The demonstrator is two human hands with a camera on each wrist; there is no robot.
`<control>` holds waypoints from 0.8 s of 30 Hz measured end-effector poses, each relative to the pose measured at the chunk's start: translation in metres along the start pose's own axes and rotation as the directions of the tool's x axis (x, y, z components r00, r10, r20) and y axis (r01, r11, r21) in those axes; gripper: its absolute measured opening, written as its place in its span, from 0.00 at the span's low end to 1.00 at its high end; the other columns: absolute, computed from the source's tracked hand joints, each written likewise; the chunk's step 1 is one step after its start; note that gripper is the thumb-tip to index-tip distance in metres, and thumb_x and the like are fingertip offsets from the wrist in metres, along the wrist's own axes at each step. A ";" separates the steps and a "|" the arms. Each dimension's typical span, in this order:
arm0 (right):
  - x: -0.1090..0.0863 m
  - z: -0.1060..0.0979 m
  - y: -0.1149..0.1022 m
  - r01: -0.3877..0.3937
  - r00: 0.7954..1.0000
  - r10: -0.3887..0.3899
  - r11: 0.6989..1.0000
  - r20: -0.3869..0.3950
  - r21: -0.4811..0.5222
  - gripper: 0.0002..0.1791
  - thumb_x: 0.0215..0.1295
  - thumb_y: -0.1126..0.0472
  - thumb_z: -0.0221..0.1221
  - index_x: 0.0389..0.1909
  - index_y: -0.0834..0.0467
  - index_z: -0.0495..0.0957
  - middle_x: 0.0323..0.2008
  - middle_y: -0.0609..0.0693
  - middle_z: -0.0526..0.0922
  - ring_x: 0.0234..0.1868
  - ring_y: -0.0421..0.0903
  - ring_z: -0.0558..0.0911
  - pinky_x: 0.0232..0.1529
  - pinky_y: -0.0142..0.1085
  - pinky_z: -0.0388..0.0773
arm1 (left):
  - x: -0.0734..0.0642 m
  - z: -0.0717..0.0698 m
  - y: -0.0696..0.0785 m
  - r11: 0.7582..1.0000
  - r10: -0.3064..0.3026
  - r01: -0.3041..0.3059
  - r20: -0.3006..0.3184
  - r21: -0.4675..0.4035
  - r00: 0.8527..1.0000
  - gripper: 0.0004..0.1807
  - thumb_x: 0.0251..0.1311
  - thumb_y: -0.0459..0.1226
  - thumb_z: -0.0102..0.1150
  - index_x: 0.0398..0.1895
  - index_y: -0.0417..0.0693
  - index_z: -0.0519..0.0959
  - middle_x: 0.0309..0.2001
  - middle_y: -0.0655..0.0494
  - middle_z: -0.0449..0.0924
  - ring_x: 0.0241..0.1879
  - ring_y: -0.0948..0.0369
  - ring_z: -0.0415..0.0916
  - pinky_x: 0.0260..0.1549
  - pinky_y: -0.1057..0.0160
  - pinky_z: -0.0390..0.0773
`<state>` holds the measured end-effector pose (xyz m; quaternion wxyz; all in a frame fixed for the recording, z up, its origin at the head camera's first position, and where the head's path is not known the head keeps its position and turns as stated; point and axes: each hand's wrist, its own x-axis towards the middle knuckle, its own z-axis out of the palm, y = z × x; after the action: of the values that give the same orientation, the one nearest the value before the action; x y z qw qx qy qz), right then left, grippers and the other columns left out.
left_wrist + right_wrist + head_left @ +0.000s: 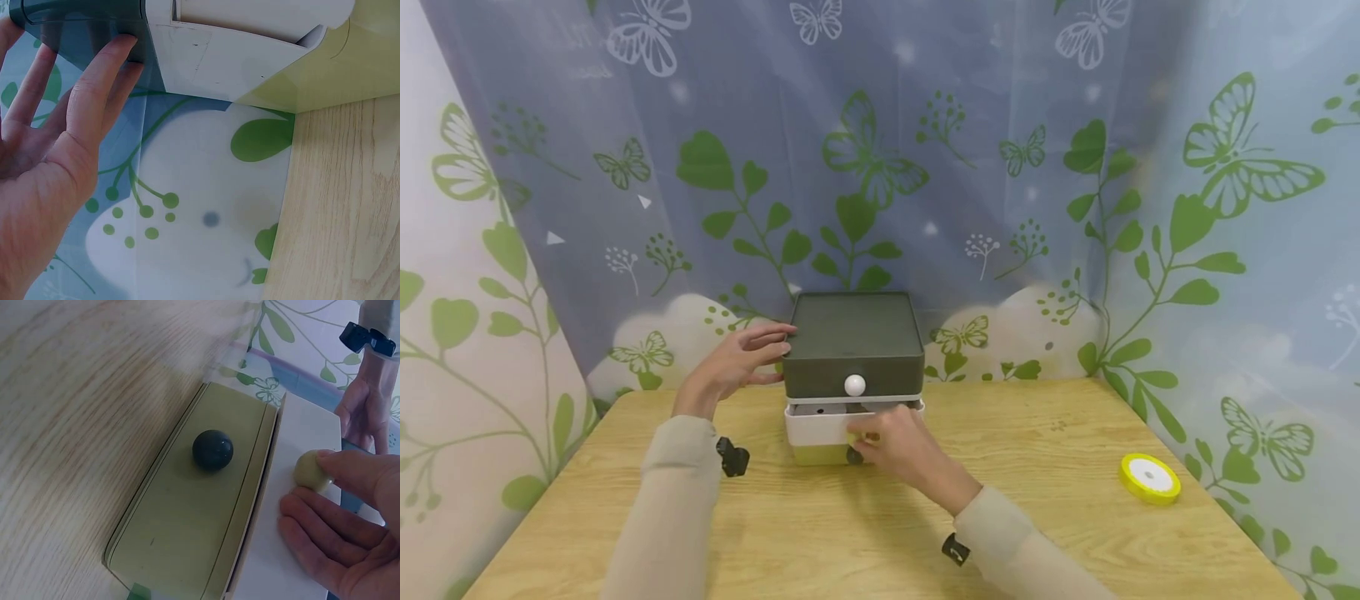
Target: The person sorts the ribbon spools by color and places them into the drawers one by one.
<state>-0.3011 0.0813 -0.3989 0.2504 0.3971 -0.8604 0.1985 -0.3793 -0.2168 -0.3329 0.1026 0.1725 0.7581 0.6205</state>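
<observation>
A small three-tier drawer box stands on the table, with a dark green top tier [853,325], a white middle drawer [815,429] and a yellow bottom drawer [181,531]. The white drawer sits partly pulled out, a gap showing along its upper edge. My right hand [898,446] pinches that drawer's round yellow knob [307,470] between thumb and finger. With fingers spread, my left hand [733,364] touches the left side of the green tier. A white knob [854,385] is on the green front, and a dark knob [212,450] on the yellow one.
A yellow-rimmed roll with a white centre [1150,477] lies at the right of the wooden table [1022,517]. Behind the box hangs a curtain [970,83] printed with leaves and butterflies, and similar printed fabric borders both sides.
</observation>
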 end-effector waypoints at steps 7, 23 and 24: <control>0.004 0.004 0.008 -0.013 1.000 0.013 1.000 -0.006 0.026 0.08 0.59 0.65 0.73 0.39 0.55 0.91 0.28 0.48 0.90 0.27 0.40 0.85 0.27 0.22 0.79 | 0.000 -0.001 0.000 1.000 -0.006 0.006 0.003 -0.001 1.000 0.33 0.75 0.43 0.59 0.79 0.46 0.63 0.82 0.43 0.52 0.81 0.40 0.51 0.65 0.46 0.81; 0.010 0.011 0.016 -0.050 0.999 0.051 0.998 -0.019 0.050 0.09 0.60 0.65 0.73 0.42 0.58 0.91 0.35 0.51 0.92 0.30 0.41 0.88 0.32 0.25 0.85 | 0.000 0.000 0.001 1.000 -0.009 0.009 0.007 0.005 1.000 0.33 0.76 0.43 0.58 0.79 0.46 0.62 0.82 0.43 0.51 0.81 0.40 0.51 0.67 0.44 0.80; 0.010 0.011 0.016 -0.049 0.999 0.050 0.998 -0.020 0.050 0.09 0.59 0.65 0.73 0.42 0.58 0.91 0.35 0.51 0.93 0.30 0.41 0.88 0.32 0.25 0.85 | 0.000 0.000 0.001 1.000 -0.007 0.007 0.007 0.006 1.000 0.33 0.76 0.43 0.58 0.79 0.46 0.62 0.82 0.43 0.51 0.81 0.40 0.51 0.66 0.44 0.80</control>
<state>-0.3224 0.0794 -0.4037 0.2446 0.3797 -0.8620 0.2303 -0.3791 -0.2168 -0.3320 0.1071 0.1723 0.7601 0.6173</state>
